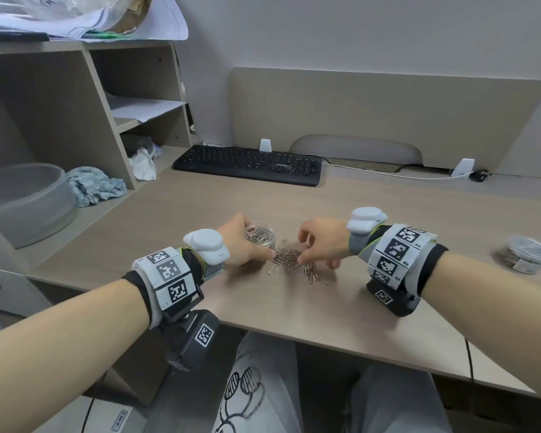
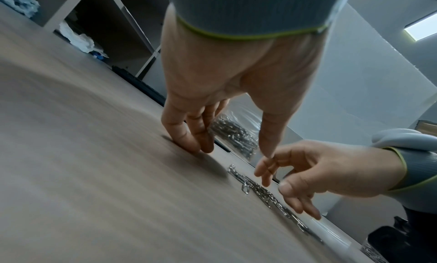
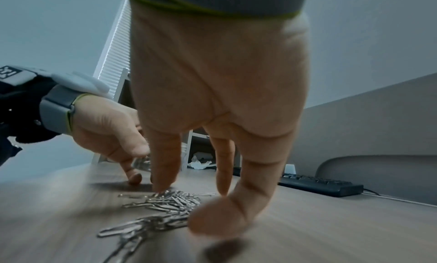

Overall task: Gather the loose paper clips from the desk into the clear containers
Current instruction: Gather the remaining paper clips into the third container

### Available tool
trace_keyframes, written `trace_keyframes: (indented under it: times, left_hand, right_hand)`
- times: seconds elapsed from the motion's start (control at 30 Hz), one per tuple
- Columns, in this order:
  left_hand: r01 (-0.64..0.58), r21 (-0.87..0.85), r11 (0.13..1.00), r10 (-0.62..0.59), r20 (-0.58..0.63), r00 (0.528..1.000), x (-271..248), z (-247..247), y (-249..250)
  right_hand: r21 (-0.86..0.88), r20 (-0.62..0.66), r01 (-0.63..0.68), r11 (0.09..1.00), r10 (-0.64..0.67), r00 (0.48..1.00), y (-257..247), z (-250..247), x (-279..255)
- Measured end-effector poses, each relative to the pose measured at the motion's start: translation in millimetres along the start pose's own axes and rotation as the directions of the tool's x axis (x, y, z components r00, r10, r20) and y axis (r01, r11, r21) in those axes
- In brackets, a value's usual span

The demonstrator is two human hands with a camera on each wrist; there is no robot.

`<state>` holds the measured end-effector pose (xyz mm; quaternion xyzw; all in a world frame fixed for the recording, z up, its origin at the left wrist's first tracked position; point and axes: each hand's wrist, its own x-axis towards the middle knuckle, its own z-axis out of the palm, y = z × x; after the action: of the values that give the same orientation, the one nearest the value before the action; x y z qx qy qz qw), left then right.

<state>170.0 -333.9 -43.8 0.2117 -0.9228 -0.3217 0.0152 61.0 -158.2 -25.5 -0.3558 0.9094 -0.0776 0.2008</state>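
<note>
on the bench [image 1: 294,307] a pile of paper clips [image 1: 294,260] is still lying loose, while the left hand [image 1: 241,242] is gripping a part-filled jar [image 1: 260,235] and the right hand [image 1: 322,242] fingers are pinching clips.

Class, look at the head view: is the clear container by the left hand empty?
No. The clear container beside the left hand already holds many paper clips.

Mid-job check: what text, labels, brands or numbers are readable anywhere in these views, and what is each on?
No text reads clearly.
Keyboard: a pale brand mark near its right side, too small to read.
Wrist bands: square coded markers with tiny digits beside them, too blurred to read.
Trousers: a drawn graphic with lettering along its edge, unreadable.
Box on the floor: a small label, unreadable.
Right-hand clear container: a label, blurred.
</note>
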Motion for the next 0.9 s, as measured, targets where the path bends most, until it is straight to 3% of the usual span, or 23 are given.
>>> trace_keyframes:
  times: [0.2, 0.33, 0.6, 0.73, 0.9]
  left_hand:
    - [0.004, -0.012, 1.0, -0.003, 0.028, 1.0, 3, 2, -1]
    - [0.004, -0.014, 1.0, -0.004, 0.027, 1.0, 1, 1, 0]
    - [0.001, -0.013, 1.0, -0.001, 0.005, 1.0, -5, 1, 0]
    - [-0.004, -0.014, 1.0, 0.004, -0.001, 1.0, -6, 1, 0]
    - [0.001, -0.025, 1.0, -0.001, 0.01, 1.0, -5, 1, 1]
  right_hand:
    - [-0.069, 0.137, 0.034, 0.997, -0.025, 0.99, 6, -4, -15]
    - [-0.298, 0.052, 0.108, 0.949, -0.097, 0.994, -1, 4, -13]
    - [-0.117, -0.048, 0.106, 0.987, -0.112, 0.993, -13, 7, 2]
    - [0.008, 0.071, 0.071, 0.997, -0.072, 0.995, -3, -1, -8]
    - [-0.085, 0.09, 0.137, 0.987, -0.129, 0.988, -14, 8, -1]
